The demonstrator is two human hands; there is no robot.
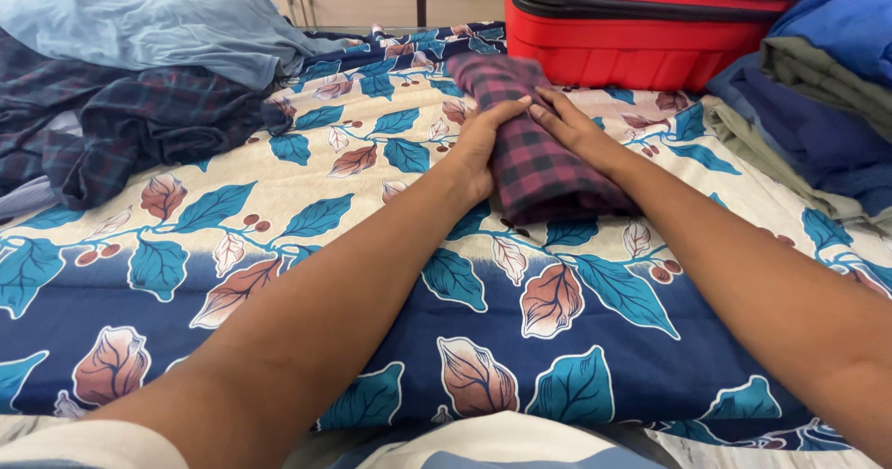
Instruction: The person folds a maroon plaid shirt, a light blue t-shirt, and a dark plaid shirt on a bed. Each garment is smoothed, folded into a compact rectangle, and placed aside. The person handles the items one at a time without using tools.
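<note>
Left hand (478, 149) laid flat, fingers pressed on folded maroon checked cloth (534, 158), right hand (574, 125) flattened on top, red suitcase (650, 32) at twelve o'clock, leaf-print bedsheet (307, 237) beneath, clothes heap (130, 88) at ten o'clock

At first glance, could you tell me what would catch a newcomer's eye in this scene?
Both hands, left hand and right hand, press on a folded red-and-black checked cloth at the centre of a leaf-patterned bedsheet. A bright red suitcase stands just behind it, with heaped clothes at the far left.
</note>
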